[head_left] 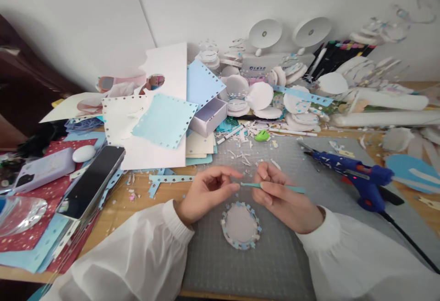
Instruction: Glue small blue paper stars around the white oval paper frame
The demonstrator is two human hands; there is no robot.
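Head view: I see both my hands above the grey cutting mat, with the paper disc as my landmark. The right hand, just above and right of the disc, pinches a thin teal strip between thumb and fingers. The left hand, above and left of the disc, has thumb and forefinger curled close at the strip's free tip, though I cannot tell if they actually grip it.

I judge the disc's star-punched blue rim to be largely on (the ring looks closed all round), while the strip is not yet attached to anything. I count one disc on the mat, one strip in hand, and one blue glue gun well to the disc's right.
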